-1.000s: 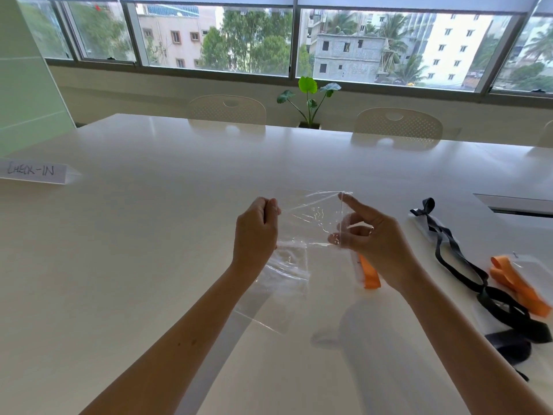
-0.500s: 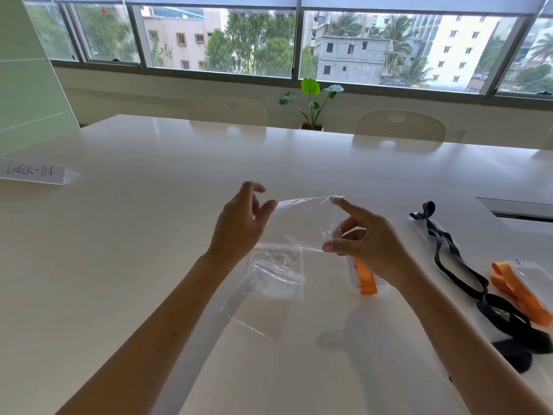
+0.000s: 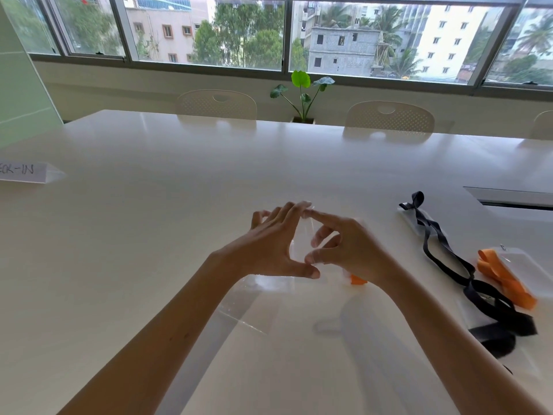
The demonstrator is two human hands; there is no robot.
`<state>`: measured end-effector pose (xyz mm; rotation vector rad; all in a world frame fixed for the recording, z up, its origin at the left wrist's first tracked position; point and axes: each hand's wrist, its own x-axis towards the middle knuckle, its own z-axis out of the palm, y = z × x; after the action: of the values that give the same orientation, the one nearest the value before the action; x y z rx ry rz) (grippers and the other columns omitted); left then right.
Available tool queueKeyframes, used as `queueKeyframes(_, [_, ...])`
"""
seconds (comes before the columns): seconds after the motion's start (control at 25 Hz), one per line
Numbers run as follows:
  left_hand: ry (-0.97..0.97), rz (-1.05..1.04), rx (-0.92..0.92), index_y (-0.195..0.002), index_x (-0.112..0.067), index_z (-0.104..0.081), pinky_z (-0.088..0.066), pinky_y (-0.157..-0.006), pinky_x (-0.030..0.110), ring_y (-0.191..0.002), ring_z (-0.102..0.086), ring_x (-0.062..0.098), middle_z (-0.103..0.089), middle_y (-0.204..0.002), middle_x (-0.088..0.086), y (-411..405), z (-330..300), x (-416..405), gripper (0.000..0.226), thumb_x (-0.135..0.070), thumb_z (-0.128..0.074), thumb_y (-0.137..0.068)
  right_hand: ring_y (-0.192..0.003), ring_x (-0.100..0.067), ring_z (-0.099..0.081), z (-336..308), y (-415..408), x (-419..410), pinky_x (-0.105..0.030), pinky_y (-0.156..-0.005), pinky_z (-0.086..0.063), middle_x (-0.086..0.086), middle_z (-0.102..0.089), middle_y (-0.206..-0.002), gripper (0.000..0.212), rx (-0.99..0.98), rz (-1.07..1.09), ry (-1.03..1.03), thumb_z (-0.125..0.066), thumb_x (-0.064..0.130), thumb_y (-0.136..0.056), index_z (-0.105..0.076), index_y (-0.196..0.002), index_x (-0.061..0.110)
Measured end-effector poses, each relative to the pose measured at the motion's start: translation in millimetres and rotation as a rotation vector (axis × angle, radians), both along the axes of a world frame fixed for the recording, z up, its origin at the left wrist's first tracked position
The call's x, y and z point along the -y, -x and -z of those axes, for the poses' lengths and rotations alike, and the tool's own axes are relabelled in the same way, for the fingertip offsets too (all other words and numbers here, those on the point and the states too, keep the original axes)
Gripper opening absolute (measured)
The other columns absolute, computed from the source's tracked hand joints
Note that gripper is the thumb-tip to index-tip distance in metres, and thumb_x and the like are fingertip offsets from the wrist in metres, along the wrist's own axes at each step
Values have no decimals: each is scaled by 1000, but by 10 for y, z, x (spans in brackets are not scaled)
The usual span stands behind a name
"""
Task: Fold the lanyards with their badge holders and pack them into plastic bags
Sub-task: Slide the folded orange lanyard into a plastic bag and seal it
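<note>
Both hands are up over the middle of the table (image 3: 149, 235), working a clear plastic bag (image 3: 299, 244) between them. The left hand (image 3: 269, 250) has its fingers spread, thumb at the bag's lower edge; the right hand (image 3: 350, 250) pinches the film, finger and thumb. Looks like the mouth is being opened, so nothing is packed here yet. An orange lanyard (image 3: 357, 279) peeks out under the right hand. Toward the right edge, a black lanyard (image 3: 443, 250) and another orange one (image 3: 502, 280) wait with their badge holders.
</note>
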<state>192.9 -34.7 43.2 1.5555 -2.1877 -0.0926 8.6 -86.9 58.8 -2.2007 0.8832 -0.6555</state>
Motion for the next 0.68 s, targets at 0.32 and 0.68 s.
queueKeyframes(0.32, [150,30,39,-134,-17,-28,-21,-97,31,-110,-42,10,-43,-118,-4,29,-29,29,86,-66,-61,-72,-66,-13,-66,-85,109,38,-26,-64,-57,3,-72,-78,40,158,32,-196,-76,14,-76,-67,-104,42])
queueKeyframes(0.68, [149,-44,-44,-133,-20,-28,-19,-98,33,-102,-37,4,-33,-109,-15,-120,-11,29,83,-69,-56,-71,-85,-21,-65,-21,672,409,-35,-76,-58,-9,-64,-95,50,-362,537,-380,-75,44,-73,-62,-104,8])
